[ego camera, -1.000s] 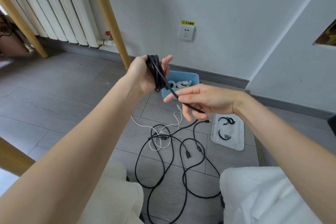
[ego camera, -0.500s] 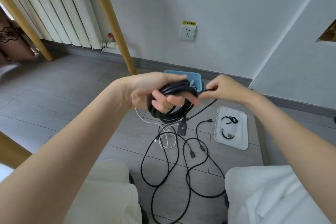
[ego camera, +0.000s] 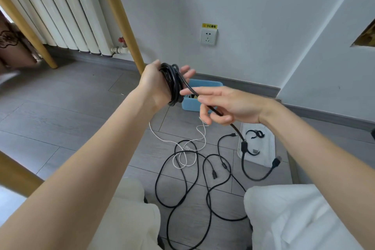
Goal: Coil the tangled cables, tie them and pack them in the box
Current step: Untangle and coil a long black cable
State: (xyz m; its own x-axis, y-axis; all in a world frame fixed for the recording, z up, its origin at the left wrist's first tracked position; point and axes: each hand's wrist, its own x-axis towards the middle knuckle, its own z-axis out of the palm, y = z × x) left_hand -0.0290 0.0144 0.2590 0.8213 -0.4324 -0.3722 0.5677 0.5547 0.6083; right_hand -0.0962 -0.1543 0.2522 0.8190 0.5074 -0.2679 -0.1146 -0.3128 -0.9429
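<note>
A black cable coil [ego camera: 174, 84] is wound in several loops around my left hand [ego camera: 157, 85], which is raised upright with the fingers spread. My right hand [ego camera: 225, 105] pinches the free end of that same cable just right of the coil. The tail hangs down past a ferrite bead [ego camera: 244, 145] to a plug [ego camera: 277, 162] in the air. On the floor lie tangled black cables [ego camera: 182, 184] and a thin white cable [ego camera: 194, 140]. The blue box [ego camera: 205, 84] stands by the wall behind my hands, its inside mostly hidden.
A white tray [ego camera: 267, 148] holding black cable ties [ego camera: 256, 134] lies right of the tangle. Wooden table legs [ego camera: 119, 18] and a radiator [ego camera: 50, 6] stand at the left. A wall socket [ego camera: 208, 36] is above the box. My knees in white trousers [ego camera: 294, 215] frame the cables.
My left hand turned back upright and rose with the coil. My right hand came down and right, sliding along the cable. The tail and its plug swung right, over the tray.
</note>
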